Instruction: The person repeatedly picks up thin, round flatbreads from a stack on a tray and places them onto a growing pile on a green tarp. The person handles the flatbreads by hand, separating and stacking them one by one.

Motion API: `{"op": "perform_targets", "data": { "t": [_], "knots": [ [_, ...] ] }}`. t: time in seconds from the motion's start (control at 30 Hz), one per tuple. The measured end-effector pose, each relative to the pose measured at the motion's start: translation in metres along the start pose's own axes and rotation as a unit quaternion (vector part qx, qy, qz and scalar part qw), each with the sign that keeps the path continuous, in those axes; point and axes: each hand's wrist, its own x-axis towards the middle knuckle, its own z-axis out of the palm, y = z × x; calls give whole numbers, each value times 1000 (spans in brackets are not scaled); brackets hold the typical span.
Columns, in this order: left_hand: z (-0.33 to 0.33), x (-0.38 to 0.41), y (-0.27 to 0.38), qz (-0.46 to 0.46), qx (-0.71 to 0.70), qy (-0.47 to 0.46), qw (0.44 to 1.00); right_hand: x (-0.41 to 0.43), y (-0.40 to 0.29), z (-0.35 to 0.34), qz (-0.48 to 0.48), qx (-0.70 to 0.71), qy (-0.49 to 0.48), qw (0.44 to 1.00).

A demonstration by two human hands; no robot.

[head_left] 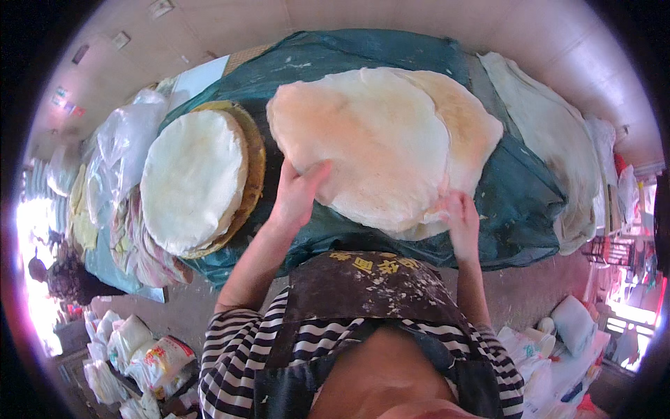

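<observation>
Two large, thin, pale flatbread-like sheets overlap in front of me on a dark teal mesh cloth (515, 178). The upper sheet (366, 131) has its near left edge between the thumb and fingers of my left hand (297, 195). At the near right, the fingers of my right hand (460, 217) are pinched on the sheets' edge; whether they grip one layer or both cannot be told. The lower sheet (468, 118) shows browner at the right. Left of my left hand lies a stack of round pale flatbreads (192, 180) on a round yellow-brown base (256, 173).
Clear plastic bags (128, 131) and a crumpled striped cloth (144, 243) lie beyond the stack at left. A stained whitish cloth (549, 141) covers the right end. Filled plastic bags (152, 361) stand behind me at lower left, with more bags (555, 361) at lower right.
</observation>
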Motion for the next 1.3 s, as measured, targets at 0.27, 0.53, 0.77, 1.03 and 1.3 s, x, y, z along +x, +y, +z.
{"op": "perform_targets", "data": {
  "t": [0.27, 0.53, 0.77, 1.03, 1.3],
  "knots": [
    [-28, -14, 112, 66, 72, -33, 995, -16, -31, 102, -3, 375, -173, 911],
    [-196, -75, 203, 235, 60, 176, 954, 70, -139, 290, 44, 370, -257, 892],
    [-326, -123, 73, 184, 187, 410, 874, 105, -79, 425, -15, 104, -367, 924],
    [-338, -96, 17, 157, 106, 470, 862, 113, -45, 440, -146, -137, -211, 957],
    [-322, -102, 39, 348, 528, 516, 578, 67, -70, 313, -252, -129, -222, 933]
  ]
}}
